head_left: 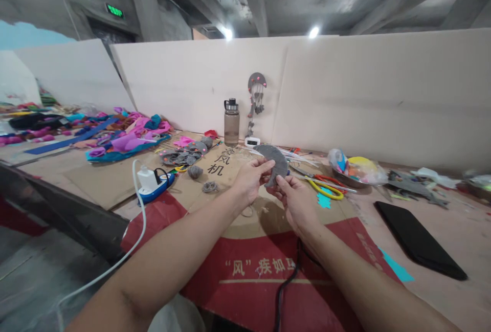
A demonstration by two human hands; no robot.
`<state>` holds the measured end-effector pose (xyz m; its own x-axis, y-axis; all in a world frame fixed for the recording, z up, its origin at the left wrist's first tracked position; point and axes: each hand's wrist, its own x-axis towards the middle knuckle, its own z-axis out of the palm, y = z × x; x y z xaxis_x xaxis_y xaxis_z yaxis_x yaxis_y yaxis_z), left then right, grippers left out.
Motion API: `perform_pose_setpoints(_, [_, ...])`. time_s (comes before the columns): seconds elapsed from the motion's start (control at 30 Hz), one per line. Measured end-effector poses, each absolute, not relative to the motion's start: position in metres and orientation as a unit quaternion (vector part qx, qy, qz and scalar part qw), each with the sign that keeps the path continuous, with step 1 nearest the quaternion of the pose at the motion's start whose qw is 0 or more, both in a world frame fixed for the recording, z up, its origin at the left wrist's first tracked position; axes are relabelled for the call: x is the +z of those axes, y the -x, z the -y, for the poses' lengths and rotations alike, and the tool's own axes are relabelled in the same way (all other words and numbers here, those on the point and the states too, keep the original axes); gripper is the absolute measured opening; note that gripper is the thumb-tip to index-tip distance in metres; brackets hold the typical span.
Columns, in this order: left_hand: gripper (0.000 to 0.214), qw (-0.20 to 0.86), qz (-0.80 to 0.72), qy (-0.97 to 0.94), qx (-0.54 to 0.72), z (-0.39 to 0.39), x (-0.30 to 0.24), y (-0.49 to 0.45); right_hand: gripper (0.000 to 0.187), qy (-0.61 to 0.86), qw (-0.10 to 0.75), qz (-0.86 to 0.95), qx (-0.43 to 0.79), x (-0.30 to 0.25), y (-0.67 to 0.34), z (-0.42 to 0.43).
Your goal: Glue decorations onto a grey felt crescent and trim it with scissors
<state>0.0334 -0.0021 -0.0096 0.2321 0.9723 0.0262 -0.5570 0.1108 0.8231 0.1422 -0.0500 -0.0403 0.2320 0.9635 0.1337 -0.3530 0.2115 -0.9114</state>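
A grey felt crescent point(280, 161) is held up over the cardboard, pinched in both hands. My left hand point(253, 177) grips its inner left side between thumb and fingers. Lower down, my right hand point(292, 194) pinches the bottom tip. Behind, a finished-looking grey crescent hanging with pink dots point(257, 82) and dangling strings is fixed to the white panel. Left of my hands lie a grey yarn ball point(195, 171), a small coil of grey yarn point(209, 186) and a pile of grey felt pieces point(184, 155). Scissors with yellow handles point(326, 190) rest just to the right.
A water bottle point(231, 126) stands at the back. Power strip point(156, 189) and white cable point(143, 219) lie left, near bright fabric scraps point(134, 135). On the right are a bowl of bagged bits point(358, 171) and a black phone point(418, 240). A black cord point(284, 283) crosses the front edge.
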Motion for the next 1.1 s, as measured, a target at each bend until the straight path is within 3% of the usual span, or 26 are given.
perform_pose_setpoints(0.2, [0.032, 0.665, -0.28, -0.372, 0.584, 0.0, -0.008, -0.028, 0.045, 0.42, 0.623, 0.441, 0.491, -0.041, -0.138, 0.055])
perform_pose_setpoints(0.4, [0.03, 0.654, -0.277, -0.399, 0.58, 0.002, -0.008, -0.03, 0.033, 0.461, 0.594, 0.474, 0.459, -0.041, -0.134, 0.056])
perform_pose_setpoints(0.63, [0.032, 0.66, -0.282, -0.392, 0.575, 0.01, -0.007, -0.033, 0.012, 0.513, 0.582, 0.576, 0.256, -0.034, -0.136, 0.058])
perform_pose_setpoints(0.9, [0.031, 0.633, -0.293, -0.411, 0.586, 0.003, -0.006, -0.028, 0.039, 0.506, 0.567, 0.571, 0.31, -0.033, -0.145, 0.055])
perform_pose_setpoints(1.1, [0.037, 0.639, -0.279, -0.417, 0.583, 0.007, -0.005, -0.03, 0.033, 0.537, 0.533, 0.582, 0.298, -0.035, -0.15, 0.05])
